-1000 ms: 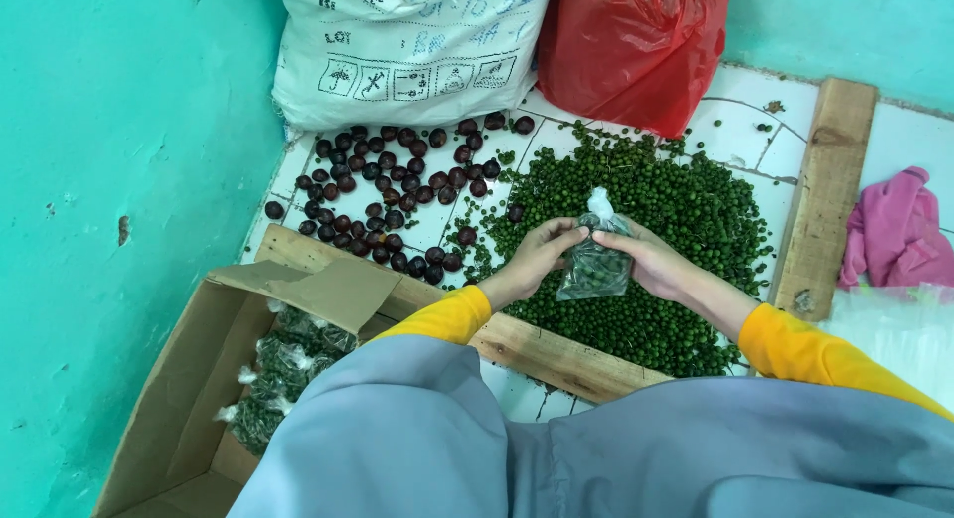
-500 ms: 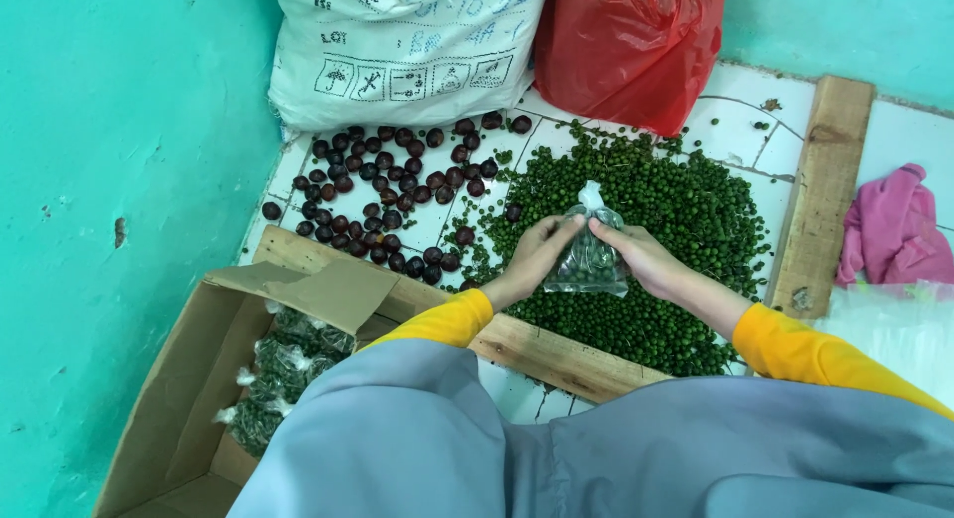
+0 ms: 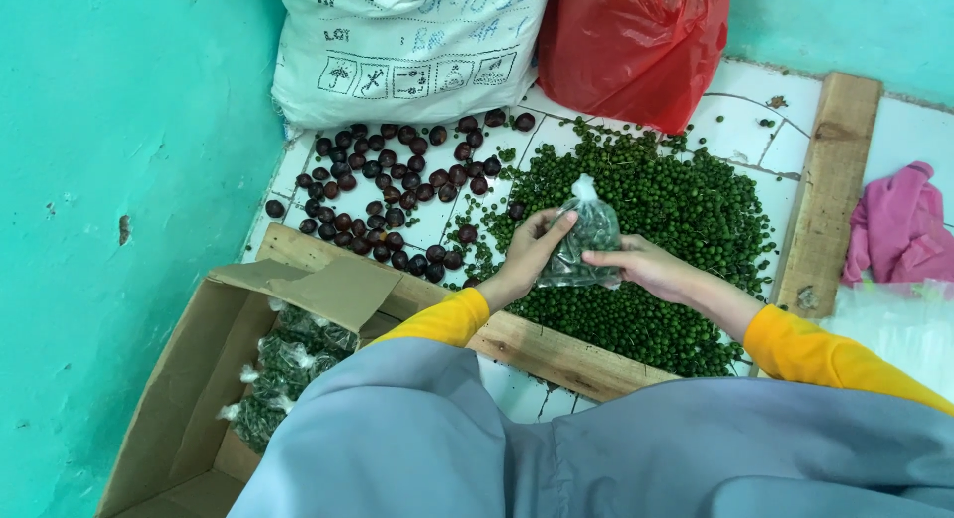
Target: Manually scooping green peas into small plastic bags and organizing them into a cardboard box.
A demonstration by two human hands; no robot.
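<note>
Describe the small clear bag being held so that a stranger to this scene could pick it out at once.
Start at the heap of small green berries on the white tiled floor. Above its near side, the left hand and right hand hold a small clear bag of those berries. Unlike the similar bags lying in the cardboard box, it is in the hands.

The floor (image 3: 740, 131) is laid with white tiles, cracked in places, and meets a turquoise wall on the left and at the back. Spread over it in the middle lies a heap of small green berries (image 3: 676, 205); just left of that, dark reddish-brown round fruits (image 3: 393, 195) lie scattered singly. A white woven sack (image 3: 407, 46) and a red plastic bag (image 3: 631, 46) rest side by side against the back wall. One wooden plank (image 3: 830, 185) lies along the right of the berries, another plank (image 3: 517, 339) along their near side. A pink cloth (image 3: 899, 230) lies at far right, and an open cardboard box (image 3: 189, 409) sits at lower left
</note>
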